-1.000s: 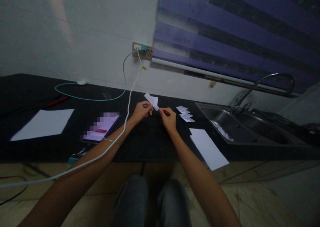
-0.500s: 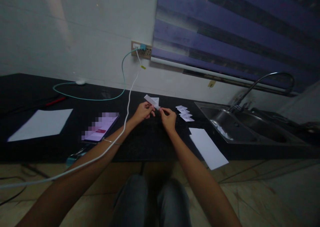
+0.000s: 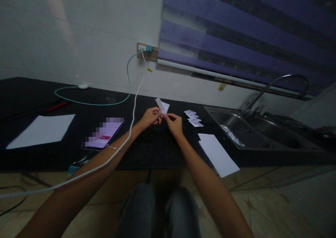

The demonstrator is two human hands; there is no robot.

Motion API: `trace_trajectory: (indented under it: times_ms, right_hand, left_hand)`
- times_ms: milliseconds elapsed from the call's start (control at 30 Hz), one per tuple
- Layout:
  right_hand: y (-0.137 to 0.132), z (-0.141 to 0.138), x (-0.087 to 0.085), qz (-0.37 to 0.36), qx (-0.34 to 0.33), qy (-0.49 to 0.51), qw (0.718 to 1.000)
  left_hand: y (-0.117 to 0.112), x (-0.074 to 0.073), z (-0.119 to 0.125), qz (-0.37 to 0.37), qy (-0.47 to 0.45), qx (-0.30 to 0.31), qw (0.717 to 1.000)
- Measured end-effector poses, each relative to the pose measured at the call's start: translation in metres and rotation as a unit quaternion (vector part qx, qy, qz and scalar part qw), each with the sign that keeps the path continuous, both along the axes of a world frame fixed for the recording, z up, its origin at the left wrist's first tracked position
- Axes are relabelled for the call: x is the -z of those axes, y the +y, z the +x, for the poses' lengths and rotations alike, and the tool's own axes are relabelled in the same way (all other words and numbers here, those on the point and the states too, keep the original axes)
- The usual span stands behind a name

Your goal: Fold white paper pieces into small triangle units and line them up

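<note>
Folded white paper (image 3: 165,107) is held at its lower end, over the dark surface (image 3: 154,147): the left hand (image 3: 150,117) pinches its lower left side, the right hand (image 3: 175,124) its bottom corner. To the right lies an overlapping row of small folded papers (image 3: 193,119); nearer the person, stacked white sheets (image 3: 219,155) lie near the sink (image 3: 249,137).

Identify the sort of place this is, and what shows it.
Likely a kitchen, though a utility room can't be ruled out: a metal double-basin sink, its curved faucet, and a long dark countertop running along the wall.
</note>
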State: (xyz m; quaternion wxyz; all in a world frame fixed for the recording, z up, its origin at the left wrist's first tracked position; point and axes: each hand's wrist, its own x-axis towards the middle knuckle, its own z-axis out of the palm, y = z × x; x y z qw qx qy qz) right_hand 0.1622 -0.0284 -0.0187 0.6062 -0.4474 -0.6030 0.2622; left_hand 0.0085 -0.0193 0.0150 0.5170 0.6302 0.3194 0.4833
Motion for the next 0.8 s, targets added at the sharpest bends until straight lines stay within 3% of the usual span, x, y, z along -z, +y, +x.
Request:
trace_trajectory:
  times_ms: [300, 467, 667, 800]
  right_hand:
    - [0.009, 0.005, 0.009, -0.025, -0.071, 0.038, 0.996]
    - [0.01, 0.007, 0.01, -0.013, -0.071, 0.034, 0.997]
    - [-0.004, -0.002, 0.004, 0.034, 0.006, -0.095, 0.995]
    - [-0.01, -0.005, 0.002, 0.062, -0.014, -0.155, 0.986]
  left_hand:
    - [0.008, 0.01, 0.003, -0.002, 0.003, -0.004, 1.0]
    - [0.007, 0.01, 0.004, 0.007, 0.007, -0.012, 1.0]
    - [0.013, 0.007, 0.002, 0.036, 0.001, -0.081, 0.996]
    - [0.018, 0.007, 0.002, 0.029, -0.03, -0.128, 0.991]
